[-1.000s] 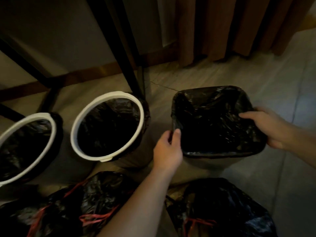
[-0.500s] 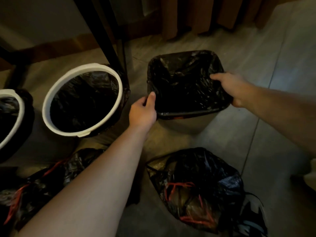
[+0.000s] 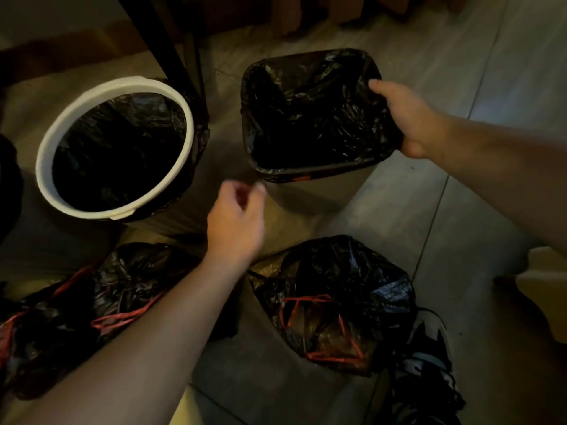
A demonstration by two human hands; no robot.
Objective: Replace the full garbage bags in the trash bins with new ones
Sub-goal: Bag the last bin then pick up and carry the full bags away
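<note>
The right hand [image 3: 408,121] grips the right rim of the square bin [image 3: 322,194], its fingers curled over the edge where the black liner [image 3: 306,118] folds outward. The left hand [image 3: 236,222] hovers just off the bin's near left corner, touching nothing, fingers loosely curled and holding nothing (it is blurred, so the fingertips are hard to read). The square bin stands on the tiled floor [image 3: 460,210], in the far middle of the view. To its left sits a round bin [image 3: 46,154] with a white ring on top and black plastic inside. Two tied-looking bags with red drawstrings lie nearer: the right full bag [image 3: 343,289] just right of the left forearm, the left full bag [image 3: 132,277] partly behind it. A black table leg [image 3: 159,35] rises at the far side of the round bin
</note>
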